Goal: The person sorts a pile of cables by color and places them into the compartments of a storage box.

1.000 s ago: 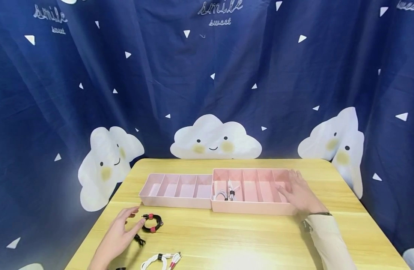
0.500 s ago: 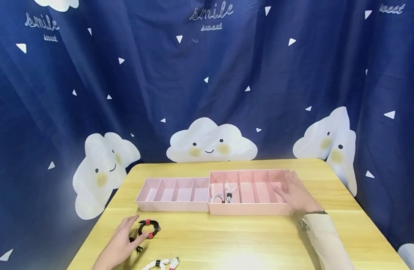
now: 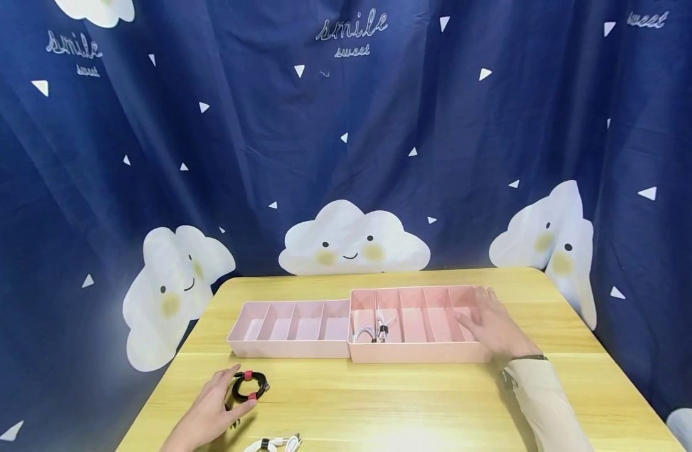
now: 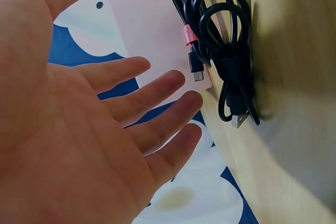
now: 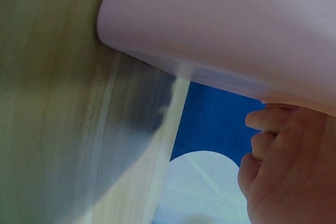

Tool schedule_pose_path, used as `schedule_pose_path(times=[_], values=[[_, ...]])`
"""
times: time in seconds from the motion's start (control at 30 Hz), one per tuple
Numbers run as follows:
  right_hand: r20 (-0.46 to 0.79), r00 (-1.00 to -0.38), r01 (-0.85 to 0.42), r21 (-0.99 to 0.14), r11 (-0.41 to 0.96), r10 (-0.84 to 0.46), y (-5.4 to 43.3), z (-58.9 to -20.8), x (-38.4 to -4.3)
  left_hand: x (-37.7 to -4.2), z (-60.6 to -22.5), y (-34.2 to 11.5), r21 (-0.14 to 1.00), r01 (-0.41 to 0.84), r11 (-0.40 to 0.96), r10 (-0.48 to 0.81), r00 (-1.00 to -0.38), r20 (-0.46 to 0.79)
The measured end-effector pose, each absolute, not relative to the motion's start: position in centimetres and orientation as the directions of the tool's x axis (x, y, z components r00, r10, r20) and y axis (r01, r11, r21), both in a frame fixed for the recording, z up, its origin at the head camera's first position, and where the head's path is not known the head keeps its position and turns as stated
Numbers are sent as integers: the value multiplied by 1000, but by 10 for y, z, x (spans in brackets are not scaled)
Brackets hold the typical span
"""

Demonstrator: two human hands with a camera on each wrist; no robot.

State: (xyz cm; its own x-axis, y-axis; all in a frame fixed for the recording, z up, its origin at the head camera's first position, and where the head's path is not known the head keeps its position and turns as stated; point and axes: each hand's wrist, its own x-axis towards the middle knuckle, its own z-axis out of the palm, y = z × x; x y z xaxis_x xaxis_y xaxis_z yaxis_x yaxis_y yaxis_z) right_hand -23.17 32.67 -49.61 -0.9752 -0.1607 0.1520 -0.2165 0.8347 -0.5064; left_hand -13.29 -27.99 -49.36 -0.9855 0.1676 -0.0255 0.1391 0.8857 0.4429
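Observation:
My left hand (image 3: 207, 411) hovers low over the left of the table, fingers spread, palm bare in the left wrist view. Just beyond its fingertips lies a coiled black cable (image 3: 263, 380) with red ties. A second black cable bundle (image 4: 233, 64), with a metal USB plug, is close by; in the head view my hand mostly covers it. My right hand (image 3: 495, 323) grips the right end of a pink divided box (image 3: 419, 353), thumb inside the rim and fingers along the outer wall. White cables (image 3: 383, 329) sit in that box's two leftmost compartments.
A pale lilac divided box (image 3: 292, 349) adjoins the pink box on its left. A white cable (image 3: 272, 444) with a black tie lies at the front edge of view. Behind the wooden table (image 3: 379, 402) hangs a dark blue curtain (image 3: 346, 169) with cloud prints.
My left hand has shifted slightly right, closer around the black cables, covering more of the second bundle. My right hand stays on the pink box. The head view has tilted slightly.

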Motion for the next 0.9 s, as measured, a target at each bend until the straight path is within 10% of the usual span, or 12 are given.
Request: schedule_pose_path(times=[0.9], values=[[152,-976,-214,-507,835,-158,327,-499,-234,-148,-502,-278,366,54,929,98,-990,-103]])
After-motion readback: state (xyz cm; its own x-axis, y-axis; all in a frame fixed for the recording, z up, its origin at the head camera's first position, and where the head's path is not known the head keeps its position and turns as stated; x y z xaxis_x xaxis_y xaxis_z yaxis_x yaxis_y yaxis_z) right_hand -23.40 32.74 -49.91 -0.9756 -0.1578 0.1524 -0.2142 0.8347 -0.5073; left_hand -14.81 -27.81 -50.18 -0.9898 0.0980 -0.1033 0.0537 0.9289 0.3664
